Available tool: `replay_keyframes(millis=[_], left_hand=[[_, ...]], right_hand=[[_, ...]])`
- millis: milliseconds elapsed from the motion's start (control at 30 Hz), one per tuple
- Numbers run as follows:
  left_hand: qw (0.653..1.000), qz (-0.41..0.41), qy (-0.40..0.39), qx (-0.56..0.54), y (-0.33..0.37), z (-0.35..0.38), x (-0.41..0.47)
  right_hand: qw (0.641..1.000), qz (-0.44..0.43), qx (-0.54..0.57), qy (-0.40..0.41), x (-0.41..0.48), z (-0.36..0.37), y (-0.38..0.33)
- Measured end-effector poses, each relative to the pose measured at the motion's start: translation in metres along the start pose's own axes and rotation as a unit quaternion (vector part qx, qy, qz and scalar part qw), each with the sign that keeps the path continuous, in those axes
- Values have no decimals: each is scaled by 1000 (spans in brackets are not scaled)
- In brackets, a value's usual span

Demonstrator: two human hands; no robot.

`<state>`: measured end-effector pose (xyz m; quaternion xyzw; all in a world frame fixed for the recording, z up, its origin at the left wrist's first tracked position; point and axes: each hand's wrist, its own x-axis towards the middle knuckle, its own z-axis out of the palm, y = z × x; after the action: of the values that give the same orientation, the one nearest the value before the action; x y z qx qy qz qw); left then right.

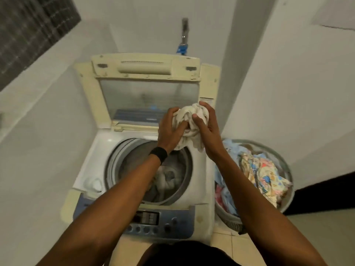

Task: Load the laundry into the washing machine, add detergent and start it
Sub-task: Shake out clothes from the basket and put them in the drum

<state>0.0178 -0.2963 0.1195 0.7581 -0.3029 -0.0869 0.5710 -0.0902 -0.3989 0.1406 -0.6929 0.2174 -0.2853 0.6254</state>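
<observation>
White-walled corner, washer [199,169] lid raised. A cream cloth [189,120] is bunched above the drum's far rim, gripped by the left hand [170,131] and right hand [207,129]. Basket [286,166] beside, full.

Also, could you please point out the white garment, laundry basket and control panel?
white garment [185,114], head view, bunched middle
laundry basket [230,220], head view, near wall
control panel [184,228], head view, blue face

Control panel [163,221] lettering, lower centre: too blurred to read. Left forearm [115,198] covers part of drum [134,150] and laundry [167,177] inside. Right forearm [249,189] hides basket [228,219] at its left side. Tap [184,33], top centre: smeared.
</observation>
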Motion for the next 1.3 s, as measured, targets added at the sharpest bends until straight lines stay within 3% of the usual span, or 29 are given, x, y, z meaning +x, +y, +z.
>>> replay_keyframes(millis=[167,300,367,433,500,567,833,1000,1300], left_hand=[[995,-63,72,9,-43,-73,-21],[990,-120,9,77,-77,-110,-26],[963,-166,-72,201,-113,-124,-25],[928,-199,-140,284,-144,-134,-28],[923,-209,-179,269,-156,-138,-32],[926,-199,-197,252,-155,-138,-32],[935,-135,-252,210,-120,-109,-15],[943,-83,-272,172,-88,-67,-2],[925,-3,-351,145,-36,41,-4]], right_hand=[[1000,1,4,-16,-13,85,10],[999,31,-22,15,-29,134,22],[993,75,-79,-44,-30,149,37],[955,161,-193,-156,-27,155,57],[902,225,-277,-244,-26,154,71],[891,227,-295,-260,-28,152,75],[921,189,-291,-176,-33,119,63],[949,187,-242,-75,-37,72,53],[938,226,-237,112,-61,-44,56]])
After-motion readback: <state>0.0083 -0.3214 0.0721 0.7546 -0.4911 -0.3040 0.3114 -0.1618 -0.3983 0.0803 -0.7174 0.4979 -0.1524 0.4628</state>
